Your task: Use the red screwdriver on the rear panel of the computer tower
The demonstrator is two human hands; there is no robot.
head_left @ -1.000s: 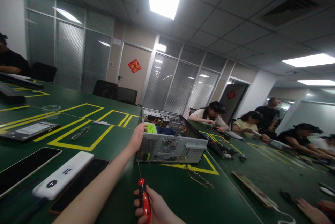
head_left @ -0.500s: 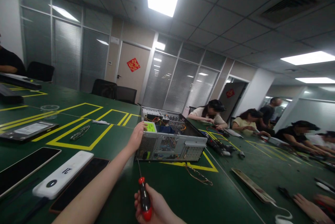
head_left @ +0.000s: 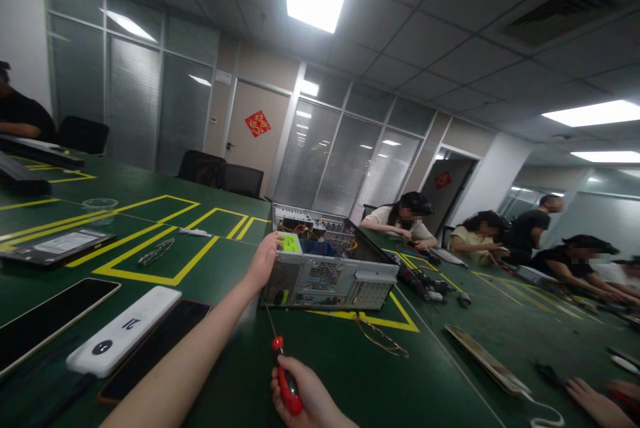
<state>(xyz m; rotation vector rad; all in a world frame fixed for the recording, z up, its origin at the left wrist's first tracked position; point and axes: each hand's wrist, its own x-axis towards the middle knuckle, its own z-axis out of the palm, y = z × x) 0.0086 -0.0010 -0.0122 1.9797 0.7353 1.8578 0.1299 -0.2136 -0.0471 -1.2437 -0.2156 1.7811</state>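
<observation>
Screwdriver (head_left: 278, 344) handle now shows red instead of black, so it's rolled in the right hand (head_left: 306, 388), which grips it; tip still at the lower-left corner of the computer case (head_left: 345, 281), contact unclear: probably same spot being worked. Case sits on the desk (head_left: 395, 391) ahead of both hands. Versus last frame: handle leans further right, left hand (head_left: 263, 263) stays on case corner, can't tell if clamping.

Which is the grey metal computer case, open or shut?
Open: the case is uncovered on top, and thin orange wires show inside.
</observation>
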